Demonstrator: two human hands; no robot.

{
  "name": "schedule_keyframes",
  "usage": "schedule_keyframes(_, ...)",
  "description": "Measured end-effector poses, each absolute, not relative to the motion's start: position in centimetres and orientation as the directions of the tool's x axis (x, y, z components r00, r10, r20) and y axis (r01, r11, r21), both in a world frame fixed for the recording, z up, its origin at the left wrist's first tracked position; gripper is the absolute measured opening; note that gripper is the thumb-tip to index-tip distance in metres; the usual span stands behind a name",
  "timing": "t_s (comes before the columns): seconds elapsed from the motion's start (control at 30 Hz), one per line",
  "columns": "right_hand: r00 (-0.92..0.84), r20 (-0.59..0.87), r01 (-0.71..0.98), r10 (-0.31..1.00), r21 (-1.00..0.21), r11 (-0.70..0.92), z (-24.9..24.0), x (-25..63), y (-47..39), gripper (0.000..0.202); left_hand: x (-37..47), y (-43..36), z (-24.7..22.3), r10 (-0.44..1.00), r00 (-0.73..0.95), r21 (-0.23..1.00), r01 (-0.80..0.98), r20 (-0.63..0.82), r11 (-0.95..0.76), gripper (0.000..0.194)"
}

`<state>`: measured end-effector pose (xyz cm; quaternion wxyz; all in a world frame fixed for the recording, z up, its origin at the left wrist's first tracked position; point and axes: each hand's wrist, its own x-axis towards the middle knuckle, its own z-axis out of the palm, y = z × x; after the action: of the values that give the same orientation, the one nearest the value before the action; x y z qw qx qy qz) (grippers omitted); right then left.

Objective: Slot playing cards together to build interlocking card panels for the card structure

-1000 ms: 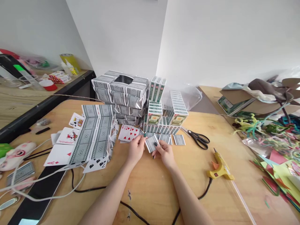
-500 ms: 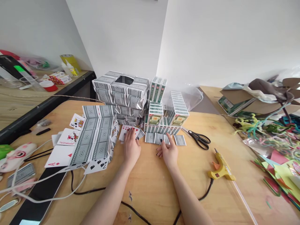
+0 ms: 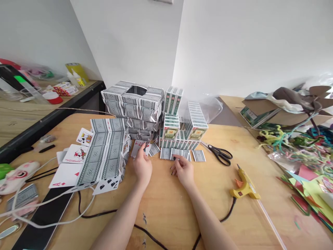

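Note:
My left hand [image 3: 143,166] is at the near edge of some face-up cards [image 3: 138,148], its index finger stretched over them and the other fingers curled; I cannot make out anything held. To the right, my right hand [image 3: 183,169] hovers or rests by a row of face-down cards [image 3: 165,153], thumb and index finger loosely bent and apart, holding nothing visible. A single face-down card [image 3: 198,155] ends the row. Behind stand stacked card boxes [image 3: 197,131] and a large block covered in cards [image 3: 140,107].
A folded card panel [image 3: 100,152] leans at left over loose cards. Black scissors [image 3: 221,154] and a yellow glue gun [image 3: 244,185] lie at right. A black cable crosses the front. Paper scraps [image 3: 312,194] and yarn fill the far right.
My left hand has drawn slightly back and left, its spread fingers now curled with the index pointing. My right hand has moved a little left and down, and its raised index finger has bent.

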<state>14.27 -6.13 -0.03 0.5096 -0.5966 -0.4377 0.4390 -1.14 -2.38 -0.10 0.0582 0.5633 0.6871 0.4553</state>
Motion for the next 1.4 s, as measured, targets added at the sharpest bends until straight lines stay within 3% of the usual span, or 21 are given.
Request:
schedule_keyframes(0.1, 0.208, -0.081, 0.067, 0.975, -0.993, -0.096, 0.1, 14.2, -6.1, 0.038, -1.4, -2.5, 0.3, 0.774, -0.439, 0.697, 0.717, 0.457, -0.004, 0.039)
schedule_keyframes(0.2, 0.169, -0.085, 0.04, 0.982, -0.995, -0.093, 0.4, 14.2, -6.0, 0.038, -1.2, -2.7, 0.6, 0.72, -0.45, 0.709, 0.701, 0.528, -0.082, 0.035)
schedule_keyframes(0.37, 0.043, -0.117, -0.083, 0.992, -0.99, -0.114, 1.1, 14.4, -6.0, 0.046, 0.3, -3.5, 0.7, 0.772, -0.16, 0.666, 0.63, 0.615, -0.399, 0.026)
schedule_keyframes(0.47, 0.032, -0.139, -0.151, 0.99, -0.98, -0.133, 1.2, 14.7, -6.0, 0.051, 1.0, -4.0, 0.5, 0.815, -0.076, 0.712, 0.539, 0.575, -0.451, 0.024)
schedule_keyframes(0.6, 0.058, -0.157, -0.23, 0.986, -0.963, -0.14, 1.0, 14.9, -5.7, 0.04, 1.1, -4.2, 0.5, 0.874, -0.041, 0.79, 0.45, 0.484, -0.416, 0.024)
schedule_keyframes(0.7, 0.065, -0.157, -0.251, 0.985, -0.958, -0.136, 0.9, 14.8, -5.6, 0.035, 0.8, -3.8, 0.8, 0.873, -0.13, 0.791, 0.501, 0.471, -0.352, 0.024)
schedule_keyframes(0.8, 0.099, -0.15, -0.268, 0.984, -0.956, -0.119, 0.8, 14.7, -5.6, 0.036, 0.1, -3.1, 0.7, 0.838, -0.23, 0.735, 0.624, 0.495, -0.263, 0.03)
schedule_keyframes(0.93, 0.097, -0.146, -0.21, 0.985, -0.97, -0.123, 0.5, 14.7, -5.7, 0.032, -0.9, -2.4, -0.1, 0.863, -0.175, 0.577, 0.802, 0.474, -0.155, 0.05)
schedule_keyframes(1.1, 0.1, -0.095, -0.192, 0.99, -0.979, -0.074, 0.3, 14.5, -5.5, 0.029, -1.2, -2.2, -1.0, 0.904, -0.124, 0.492, 0.864, 0.408, -0.104, 0.055)
schedule_keyframes(1.23, 0.129, -0.105, -0.156, 0.986, -0.984, -0.085, 0.4, 14.4, -5.4, 0.046, -1.0, -2.2, -0.9, 0.887, -0.185, 0.531, 0.844, 0.423, -0.077, 0.051)
schedule_keyframes(1.4, 0.105, -0.139, -0.07, 0.985, -0.989, -0.132, 0.5, 14.5, -5.5, 0.035, -1.5, -2.1, -0.3, 0.8, -0.384, 0.686, 0.727, 0.461, -0.046, 0.044)
